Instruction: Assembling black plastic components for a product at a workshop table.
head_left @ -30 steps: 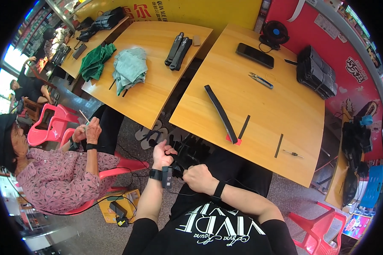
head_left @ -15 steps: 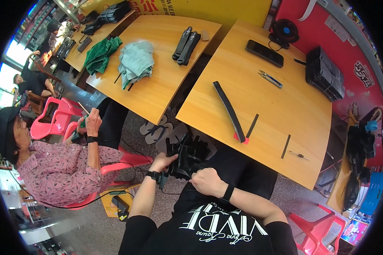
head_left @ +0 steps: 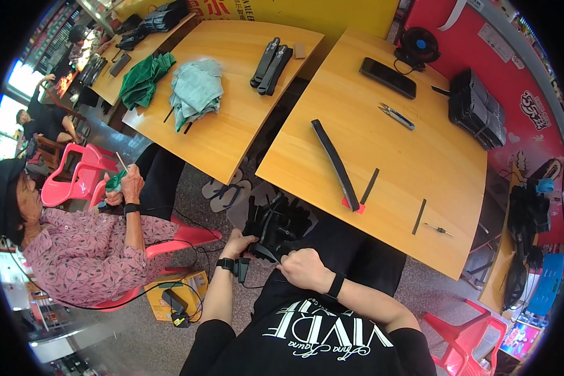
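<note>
Below the near table edge, in front of my lap, lies a tangled heap of black straps [head_left: 278,216]. My left hand [head_left: 237,243] is closed at the heap's near left side, its thumb and fingers pressed on a black strap [head_left: 264,252]. My right hand [head_left: 306,269] is a closed fist, palm down, at the other end of this strap. The fingertips of both hands are partly hidden. On the table above lies a longer black strap [head_left: 335,164], its near end on a small red piece [head_left: 355,205]. Two thin dark strips [head_left: 370,186] lie to its right.
The wooden table [head_left: 307,160] also carries snips [head_left: 396,116], a phone [head_left: 387,78], a fan [head_left: 419,45], a bundle of black straps [head_left: 477,109] and a thin pointed tool [head_left: 439,229]. A person [head_left: 91,250] sits at left, handling green cloth. A pink chair [head_left: 464,335] stands at lower right.
My left hand has shifted slightly down and left, and a strap now shows between my hands. My right fist has barely moved. The person at left has lowered a thin stick toward the green cloth.
</note>
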